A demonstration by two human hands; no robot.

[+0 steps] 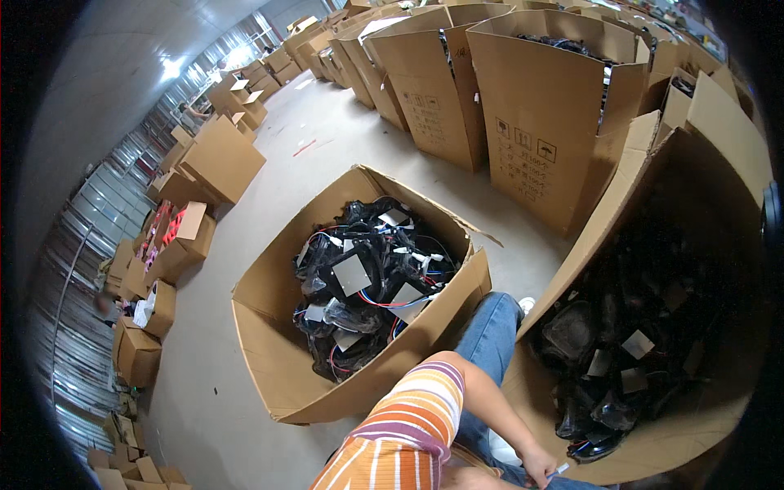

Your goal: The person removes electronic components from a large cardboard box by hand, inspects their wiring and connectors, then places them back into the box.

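Warehouse, head view: grey floor [204, 408] under a sloping pale ceiling, with a corrugated metal wall [106, 204] bending along the left side.
Left side: open cardboard boxes [224, 159] line the wall, one of them holding pink items [173, 229].
Upper right: tall brown cartons [551, 106] stand in a curving row, printed with handling symbols; dark goods show at the top of one.
Middle carton: an open carton [265, 343] sits on the floor, filled with black bagged parts [351, 314], flat pale squares and red, blue and white wires with white connectors among them.
Right carton: a larger open carton [608, 220] leans its wide mouth toward the person, dark bundles [604, 351] lying deep in shadow inside.
Person: striped sleeve [412, 408] and jeans [487, 327] between the two cartons, elbow bent.
Left hand: the left hand [536, 467] is low over the lap, fingers pinched on a small blue-and-white piece [559, 471].
Piece's place: at the lower edge of the view, just beside the right carton's near edge.
Right hand: outside what the view shows, so its fingers cannot be told.
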